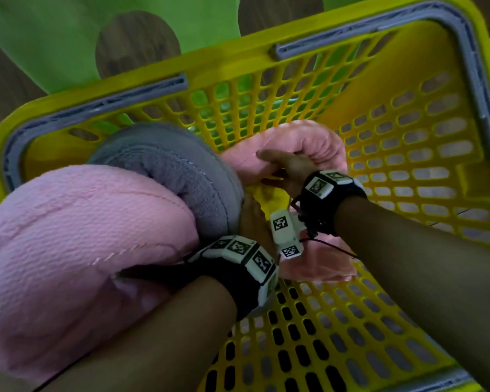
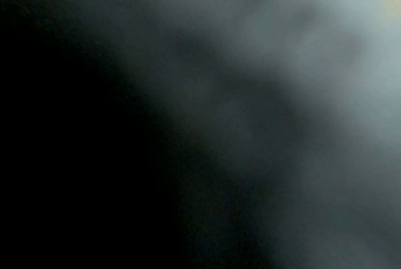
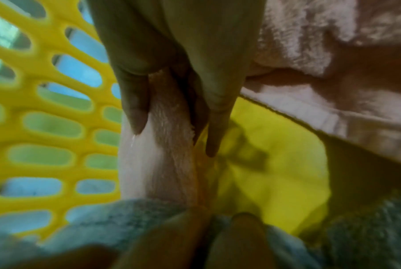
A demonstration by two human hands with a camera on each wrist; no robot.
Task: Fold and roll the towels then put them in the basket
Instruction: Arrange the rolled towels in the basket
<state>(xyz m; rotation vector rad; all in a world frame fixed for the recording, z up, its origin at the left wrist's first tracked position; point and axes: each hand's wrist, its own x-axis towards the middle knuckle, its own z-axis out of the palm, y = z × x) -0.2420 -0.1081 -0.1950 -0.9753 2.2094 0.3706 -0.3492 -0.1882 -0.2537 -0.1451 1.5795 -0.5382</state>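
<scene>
Both hands in basket (image 1: 164, 69) | right (image 1: 287, 168) grips peach towel (image 1: 311, 142) | left: cannot tell

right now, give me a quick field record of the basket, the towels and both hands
basket: yellow, slotted walls, grey rim
pink rolled towel: at the basket's left side
grey rolled towel: beside the pink roll, further in
salmon towel: loose, inside the basket
right hand: pinches the salmon towel
left hand: against the grey roll, fingers hidden
left wrist view: dark, shows nothing
</scene>
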